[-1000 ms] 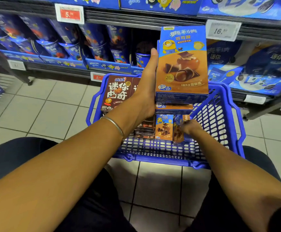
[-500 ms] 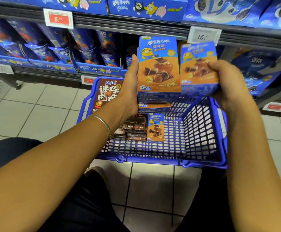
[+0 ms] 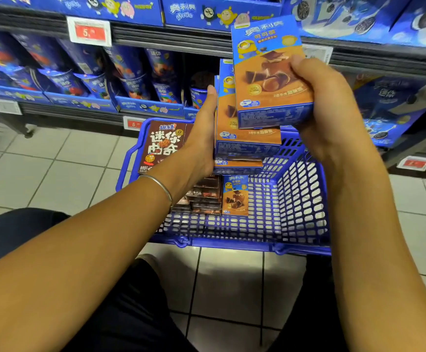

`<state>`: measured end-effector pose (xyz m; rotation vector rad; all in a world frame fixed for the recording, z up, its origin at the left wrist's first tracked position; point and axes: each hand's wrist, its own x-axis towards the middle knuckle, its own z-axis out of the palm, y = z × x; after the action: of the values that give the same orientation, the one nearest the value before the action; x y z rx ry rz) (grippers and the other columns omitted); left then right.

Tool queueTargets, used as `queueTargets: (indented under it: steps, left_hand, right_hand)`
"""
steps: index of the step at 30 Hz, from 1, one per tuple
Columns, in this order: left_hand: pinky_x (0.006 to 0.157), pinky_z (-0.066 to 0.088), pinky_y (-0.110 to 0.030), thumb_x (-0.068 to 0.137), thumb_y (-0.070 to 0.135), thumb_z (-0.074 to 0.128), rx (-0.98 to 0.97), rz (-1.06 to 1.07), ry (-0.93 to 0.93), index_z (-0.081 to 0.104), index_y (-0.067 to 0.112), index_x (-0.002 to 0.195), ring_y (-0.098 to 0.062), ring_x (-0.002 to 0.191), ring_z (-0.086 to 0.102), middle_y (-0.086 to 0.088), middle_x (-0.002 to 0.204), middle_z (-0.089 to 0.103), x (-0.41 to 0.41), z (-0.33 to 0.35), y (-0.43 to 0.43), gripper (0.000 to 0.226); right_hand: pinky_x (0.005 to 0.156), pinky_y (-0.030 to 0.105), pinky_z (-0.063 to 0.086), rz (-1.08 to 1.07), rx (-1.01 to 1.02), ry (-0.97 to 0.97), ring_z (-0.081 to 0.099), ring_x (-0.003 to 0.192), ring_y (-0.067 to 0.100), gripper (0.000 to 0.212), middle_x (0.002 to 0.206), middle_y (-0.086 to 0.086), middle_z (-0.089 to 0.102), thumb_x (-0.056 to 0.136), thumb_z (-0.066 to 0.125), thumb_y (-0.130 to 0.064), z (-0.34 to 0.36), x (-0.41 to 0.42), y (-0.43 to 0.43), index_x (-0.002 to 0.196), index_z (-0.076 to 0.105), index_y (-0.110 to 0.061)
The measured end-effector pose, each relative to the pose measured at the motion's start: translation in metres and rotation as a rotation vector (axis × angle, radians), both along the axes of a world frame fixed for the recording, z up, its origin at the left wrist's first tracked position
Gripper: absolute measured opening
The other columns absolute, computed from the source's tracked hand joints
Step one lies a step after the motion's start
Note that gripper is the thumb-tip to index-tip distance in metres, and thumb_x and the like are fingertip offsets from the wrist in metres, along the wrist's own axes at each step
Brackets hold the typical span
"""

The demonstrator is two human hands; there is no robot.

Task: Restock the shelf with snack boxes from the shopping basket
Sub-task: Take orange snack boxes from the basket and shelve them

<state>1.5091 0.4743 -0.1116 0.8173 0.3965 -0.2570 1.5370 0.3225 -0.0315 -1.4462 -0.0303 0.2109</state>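
Snack box (image 3: 270,72), orange and blue, is held up before the shelf (image 3: 171,36) by the right hand (image 3: 334,118), thumb pressed on its front, the other fingers wrapped behind. It overlaps a stack of matching boxes (image 3: 245,143) gripped by the left hand (image 3: 201,138), thumb along the side, fingers hidden behind. Below, the blue shopping basket (image 3: 298,199) on the tiled floor (image 3: 54,174) holds a brown cookie box (image 3: 163,146) upright in its far left corner, dark flat boxes (image 3: 205,196) and another orange box (image 3: 235,195).

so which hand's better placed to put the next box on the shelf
Right, probably: the right hand grips a single box raised close to the shelf edge. The left hand holds a stack of boxes lower, over the basket.
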Motion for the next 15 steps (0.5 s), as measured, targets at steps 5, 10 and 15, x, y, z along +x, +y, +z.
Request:
queueTargets:
  steps: [5, 10, 15]
  left_hand:
    - [0.067, 0.065, -0.049, 0.107, 0.068, 0.032, 0.006, -0.026, 0.030, 0.087, 0.017, 0.088, -0.034, 0.084, 0.080, -0.012, 0.095, 0.082, -0.007, 0.004, -0.003, 0.077]
    - [0.051, 0.062, -0.041, 0.108, 0.065, 0.030, 0.009, -0.036, 0.029, 0.085, 0.019, 0.067, -0.029, 0.066, 0.079, -0.007, 0.078, 0.081, -0.011, 0.009, -0.005, 0.083]
    - [0.051, 0.062, -0.043, 0.106, 0.068, 0.032, 0.013, -0.014, 0.046, 0.085, 0.018, 0.073, -0.030, 0.068, 0.079, -0.009, 0.081, 0.081, -0.013, 0.014, 0.000, 0.080]
  right_hand:
    - [0.093, 0.048, 0.056, 0.033, -0.141, 0.002, 0.073, 0.095, 0.022, 0.047, 0.106, 0.007, 0.076, 0.080, 0.067, -0.045, -0.013, -0.005, 0.005, 0.114, 0.065, -0.014]
    - [0.080, 0.039, 0.054, 0.081, -0.110, -0.017, 0.070, 0.078, 0.010, 0.041, 0.084, -0.004, 0.074, 0.084, 0.065, -0.045, -0.017, -0.005, 0.001, 0.111, 0.063, -0.014]
    - [0.071, 0.034, 0.050, 0.015, 0.004, 0.111, 0.066, 0.091, 0.013, 0.062, 0.111, 0.000, 0.072, 0.087, 0.054, -0.068, -0.038, 0.014, -0.013, 0.120, 0.067, -0.018]
